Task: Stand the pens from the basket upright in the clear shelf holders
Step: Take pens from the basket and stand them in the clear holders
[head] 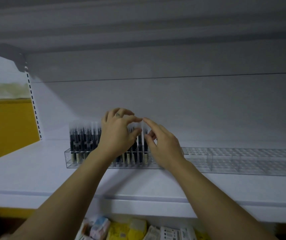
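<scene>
Several dark pens with clear caps (81, 141) stand upright in the left part of a long clear holder (242, 161) on the white shelf (34, 170). My left hand (118, 134) reaches over the row and pinches the clear cap of one upright pen (139, 142) between thumb and index finger. My right hand (164, 146) is just to its right. Its straight index fingertip touches the top of the pen caps next to my left fingers, and its thumb lies beside the last pen in the row. The basket is out of view.
The holder's right half shows rows of vacant holes (225, 151). The shelf's back panel (173, 101) rises close behind the pens, with another shelf overhead. Below the shelf's front edge lie packaged goods (130, 229). A yellow panel (5, 127) stands at the left.
</scene>
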Motion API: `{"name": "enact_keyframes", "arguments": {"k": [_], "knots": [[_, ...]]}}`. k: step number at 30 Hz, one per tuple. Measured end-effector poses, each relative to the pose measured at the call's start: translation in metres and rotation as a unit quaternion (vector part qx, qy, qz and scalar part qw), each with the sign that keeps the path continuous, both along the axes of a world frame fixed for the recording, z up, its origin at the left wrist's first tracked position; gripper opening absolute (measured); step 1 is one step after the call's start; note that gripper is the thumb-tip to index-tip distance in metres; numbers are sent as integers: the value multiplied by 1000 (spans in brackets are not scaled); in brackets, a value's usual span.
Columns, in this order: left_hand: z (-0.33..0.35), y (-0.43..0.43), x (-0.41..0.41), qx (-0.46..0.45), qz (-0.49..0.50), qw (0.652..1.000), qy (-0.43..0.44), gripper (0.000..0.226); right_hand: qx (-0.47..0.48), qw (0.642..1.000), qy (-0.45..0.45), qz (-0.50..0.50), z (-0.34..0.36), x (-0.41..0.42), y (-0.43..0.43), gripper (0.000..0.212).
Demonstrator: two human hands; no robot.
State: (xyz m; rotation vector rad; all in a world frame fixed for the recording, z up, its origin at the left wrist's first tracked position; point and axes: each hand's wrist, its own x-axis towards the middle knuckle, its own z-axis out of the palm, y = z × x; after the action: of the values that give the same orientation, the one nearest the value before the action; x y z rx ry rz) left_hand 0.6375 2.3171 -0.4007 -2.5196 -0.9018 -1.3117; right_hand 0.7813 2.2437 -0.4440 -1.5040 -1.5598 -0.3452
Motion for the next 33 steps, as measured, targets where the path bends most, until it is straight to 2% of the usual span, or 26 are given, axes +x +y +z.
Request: {"name": "enact_keyframes", "arguments": {"k": [5, 11, 17, 26, 33], "knots": [[-1, 0, -4, 44, -4, 999, 29, 34, -15, 1000, 11, -3, -2, -4, -2, 58], [-12, -2, -9, 60, 8, 996, 59, 57, -43, 999, 12, -21, -2, -2, -11, 70], [-32, -23, -17, 72, 1, 996, 60, 62, -44, 999, 8, -25, -9, -13, -34, 73], [-75, -76, -52, 41, -66, 997, 12, 48, -14, 999, -46, -13, -33, -36, -92, 59], [-152, -121, -75, 9, -103, 993, 52, 46, 22, 997, -69, -17, -105, -51, -138, 42]]}}
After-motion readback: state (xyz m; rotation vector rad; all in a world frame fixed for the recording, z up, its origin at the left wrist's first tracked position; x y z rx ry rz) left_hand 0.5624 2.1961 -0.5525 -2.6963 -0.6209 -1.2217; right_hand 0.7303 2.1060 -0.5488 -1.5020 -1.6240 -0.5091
